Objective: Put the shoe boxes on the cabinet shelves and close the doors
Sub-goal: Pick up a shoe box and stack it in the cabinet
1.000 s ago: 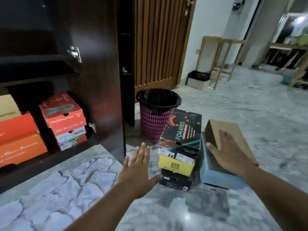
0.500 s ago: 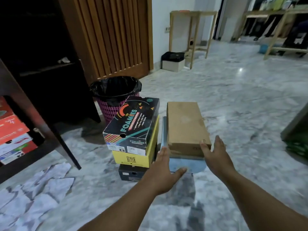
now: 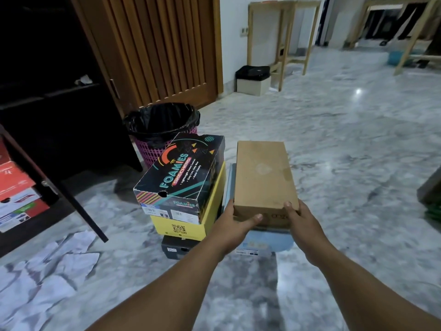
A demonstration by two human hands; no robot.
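Observation:
A plain brown shoe box (image 3: 262,177) lies on top of a light blue box (image 3: 269,242) on the marble floor. My left hand (image 3: 235,225) grips its near left corner, thumb across the front face. My right hand (image 3: 301,219) grips the near right corner. Beside it on the left stands a stack: a black Foamies box (image 3: 183,173) on a yellow box (image 3: 191,229) on a black box (image 3: 176,248). The dark cabinet (image 3: 59,130) stands at the left with its door (image 3: 55,185) open, red and white boxes (image 3: 16,194) on its low shelf.
A pink waste bin (image 3: 162,132) with a black liner stands behind the stack. Crumpled white paper (image 3: 47,271) lies on the floor at the left. A slatted wooden door, wooden stands and a small black-and-white bin (image 3: 253,80) are farther back. Open floor lies to the right.
The view swung right from the cabinet to the boxes. Both hands moved from open and hovering to gripping the near corners of the brown box.

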